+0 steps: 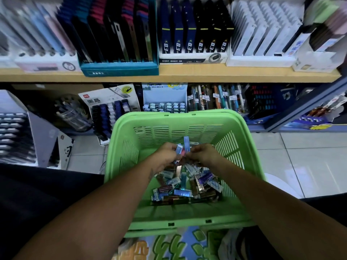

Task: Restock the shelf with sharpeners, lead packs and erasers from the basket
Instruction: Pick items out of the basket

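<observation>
**Both hands in the basket, sorting a handful of lead packs**

So both hands are down in the green basket [242,128], dead centre of the frame. The left hand [165,156] has its fingers curled round a little bunch of slim packs [179,149], and the right hand [203,154] pinches a light blue one [187,143] that stands on end, long axis pointing up toward the shelf. The rest of the pile [185,186] lies just below the hands, lower centre, packs jumbled every which way.

The lead-pack display [110,109] sits up and left of the basket, so I'd guess the left hand is the nearer one for that reach. Packs would need turning upright to slot in, I think.
</observation>
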The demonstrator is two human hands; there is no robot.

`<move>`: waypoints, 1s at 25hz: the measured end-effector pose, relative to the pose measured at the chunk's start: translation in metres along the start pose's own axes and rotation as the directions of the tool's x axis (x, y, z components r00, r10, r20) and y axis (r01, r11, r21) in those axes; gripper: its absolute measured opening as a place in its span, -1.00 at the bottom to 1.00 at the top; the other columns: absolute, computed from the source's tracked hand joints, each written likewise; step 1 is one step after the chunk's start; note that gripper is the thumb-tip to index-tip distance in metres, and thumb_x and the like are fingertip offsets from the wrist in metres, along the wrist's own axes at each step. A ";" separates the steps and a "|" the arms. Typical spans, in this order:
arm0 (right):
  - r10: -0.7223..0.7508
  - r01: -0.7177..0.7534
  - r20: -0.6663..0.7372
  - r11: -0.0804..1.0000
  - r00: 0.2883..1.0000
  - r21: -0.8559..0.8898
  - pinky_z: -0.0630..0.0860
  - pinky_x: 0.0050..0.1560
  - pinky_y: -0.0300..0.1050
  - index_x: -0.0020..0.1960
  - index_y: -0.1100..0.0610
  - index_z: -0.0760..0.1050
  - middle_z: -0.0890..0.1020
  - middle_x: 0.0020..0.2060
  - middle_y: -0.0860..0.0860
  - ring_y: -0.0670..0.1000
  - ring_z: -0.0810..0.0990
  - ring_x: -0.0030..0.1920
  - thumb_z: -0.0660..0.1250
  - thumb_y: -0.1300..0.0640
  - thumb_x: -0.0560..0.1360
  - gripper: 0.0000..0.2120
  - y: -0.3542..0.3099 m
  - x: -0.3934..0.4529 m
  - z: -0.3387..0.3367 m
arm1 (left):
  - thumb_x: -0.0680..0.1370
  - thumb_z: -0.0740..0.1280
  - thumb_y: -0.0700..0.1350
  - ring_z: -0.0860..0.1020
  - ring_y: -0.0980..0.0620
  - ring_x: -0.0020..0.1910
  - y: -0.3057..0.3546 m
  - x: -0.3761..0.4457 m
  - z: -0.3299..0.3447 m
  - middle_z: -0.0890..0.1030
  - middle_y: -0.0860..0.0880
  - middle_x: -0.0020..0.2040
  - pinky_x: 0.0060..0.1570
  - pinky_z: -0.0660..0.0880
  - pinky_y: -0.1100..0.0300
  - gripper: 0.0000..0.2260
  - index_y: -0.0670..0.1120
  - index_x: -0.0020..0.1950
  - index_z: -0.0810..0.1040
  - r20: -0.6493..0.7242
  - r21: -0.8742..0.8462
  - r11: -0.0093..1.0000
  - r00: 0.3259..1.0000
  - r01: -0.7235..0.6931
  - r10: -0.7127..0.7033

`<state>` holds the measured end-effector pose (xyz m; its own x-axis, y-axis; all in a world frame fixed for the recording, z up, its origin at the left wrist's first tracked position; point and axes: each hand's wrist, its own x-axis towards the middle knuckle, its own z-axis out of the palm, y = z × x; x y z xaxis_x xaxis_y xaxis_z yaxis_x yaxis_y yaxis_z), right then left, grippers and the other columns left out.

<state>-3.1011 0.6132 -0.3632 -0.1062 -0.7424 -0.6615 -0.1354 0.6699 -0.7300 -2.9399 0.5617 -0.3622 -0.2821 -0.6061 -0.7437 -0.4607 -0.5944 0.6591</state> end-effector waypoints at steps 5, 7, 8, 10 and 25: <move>0.016 0.006 0.180 0.993 0.984 -0.122 0.43 -0.31 -0.16 -0.06 0.19 0.64 0.70 -0.26 0.08 -0.01 0.61 -0.27 0.47 0.19 0.49 -0.93 -0.011 -0.012 0.005 | 0.57 0.39 -0.13 0.64 -0.13 -0.10 0.009 -0.009 0.002 0.63 -0.17 -0.06 -0.07 0.65 -0.05 -0.79 -0.22 0.12 0.54 0.150 -0.328 0.935 0.985 0.135 -0.089; 0.027 0.019 0.239 0.982 0.971 -0.188 0.49 -0.27 -0.16 -0.01 0.22 0.64 0.71 -0.19 0.11 -0.01 0.64 -0.22 0.45 0.18 0.51 -0.89 -0.019 -0.015 0.001 | 0.56 0.43 -0.03 0.65 -0.15 -0.15 0.011 0.001 0.009 0.63 -0.20 -0.05 -0.15 0.66 -0.10 -0.65 -0.23 0.20 0.49 0.061 -0.348 0.926 0.989 0.150 -0.137; 0.024 0.019 0.188 0.974 0.982 -0.225 0.51 -0.27 -0.16 0.01 0.23 0.64 0.71 -0.17 0.12 -0.02 0.64 -0.24 0.43 0.20 0.53 -0.89 -0.022 -0.014 -0.003 | 0.59 0.39 -0.02 0.64 -0.13 -0.19 0.011 0.005 0.012 0.61 -0.18 -0.06 -0.12 0.66 -0.13 -0.64 -0.24 0.24 0.46 0.009 -0.343 0.928 0.988 0.147 -0.153; -0.051 0.007 -0.100 0.916 0.994 -0.401 0.55 -0.29 -0.15 0.01 0.21 0.62 0.68 -0.17 0.10 -0.01 0.62 -0.27 0.39 0.26 0.54 -0.93 -0.024 -0.007 -0.015 | 0.63 0.31 -0.02 0.52 -0.02 -0.32 0.008 0.010 0.012 0.52 -0.11 -0.18 -0.16 0.65 0.01 -0.67 -0.25 0.23 0.46 -0.059 -0.323 0.933 0.981 0.158 -0.186; -0.270 -0.014 -0.198 0.557 0.942 -0.830 0.44 -0.25 -0.15 -0.10 0.12 0.58 0.64 -0.26 0.06 0.09 0.59 -0.28 0.31 0.02 0.61 -0.79 0.010 0.014 -0.017 | 0.56 0.39 -0.27 0.49 -0.02 -0.46 -0.005 0.012 0.016 0.55 -0.10 -0.37 -0.41 0.48 0.20 -0.96 -0.21 -0.02 0.54 -0.013 -0.269 0.954 0.990 0.130 -0.138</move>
<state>-3.1211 0.6088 -0.3767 -0.2581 -0.8829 -0.3922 -0.8919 0.3738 -0.2545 -2.9541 0.5657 -0.3763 -0.2045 -0.5249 -0.8262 -0.2495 -0.7882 0.5625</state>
